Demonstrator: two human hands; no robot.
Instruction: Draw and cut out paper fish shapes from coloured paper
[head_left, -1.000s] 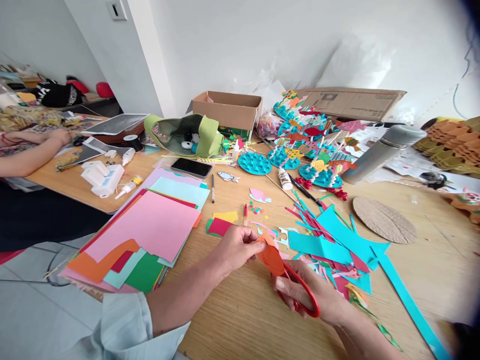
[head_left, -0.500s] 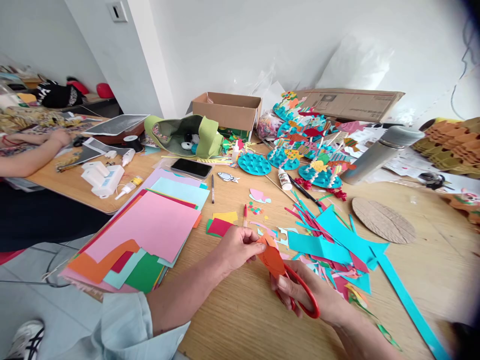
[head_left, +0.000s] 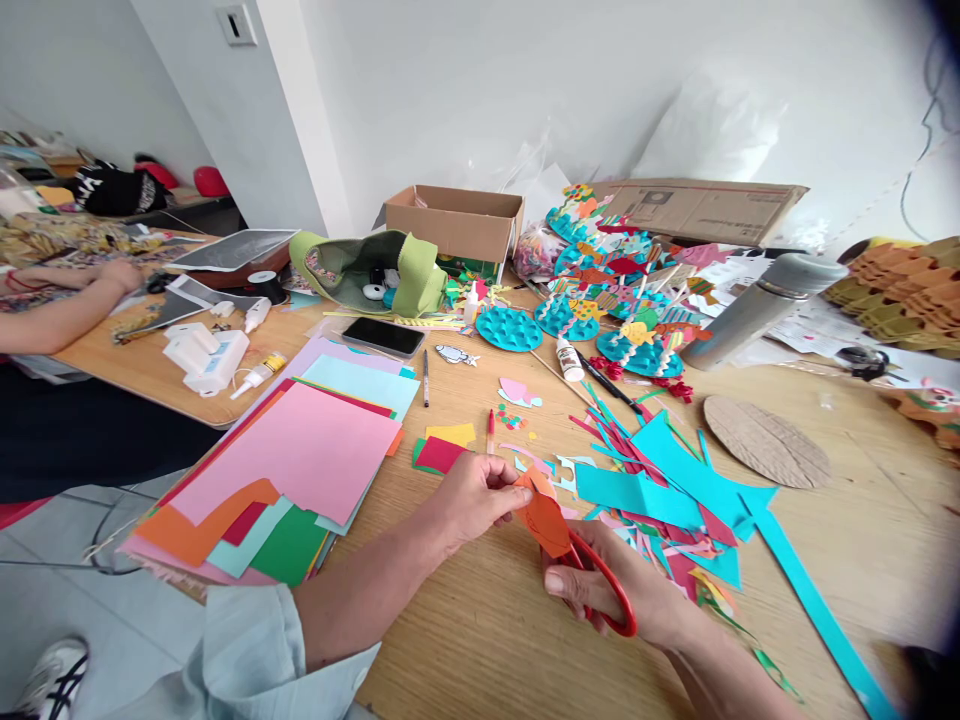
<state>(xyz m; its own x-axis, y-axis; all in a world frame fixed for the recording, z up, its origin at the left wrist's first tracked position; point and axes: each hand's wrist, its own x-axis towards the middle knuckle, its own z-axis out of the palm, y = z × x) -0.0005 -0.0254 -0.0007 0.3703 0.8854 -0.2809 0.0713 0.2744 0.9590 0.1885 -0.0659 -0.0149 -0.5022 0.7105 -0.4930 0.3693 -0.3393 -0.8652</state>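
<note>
My left hand pinches the upper left end of a small orange piece of paper between thumb and fingers. Drawn lines show on the paper. Red-handled scissors are in my right hand, with thumb and fingers in the handle loops. The paper hides most of the blades, which lie at its right edge. Just beyond the hands are cut paper scraps in turquoise, red and pink. A red pen lies past my left hand.
Stacked coloured paper lies at the left. Behind stand blue bases with paper fish, a glue bottle, a phone and a grey flask. A cardboard oval lies at the right. Another person's arm rests at the far left.
My right thumb and the scissor handles have shifted slightly. The orange paper has tilted a little; my left hand keeps its hold in the same place.
</note>
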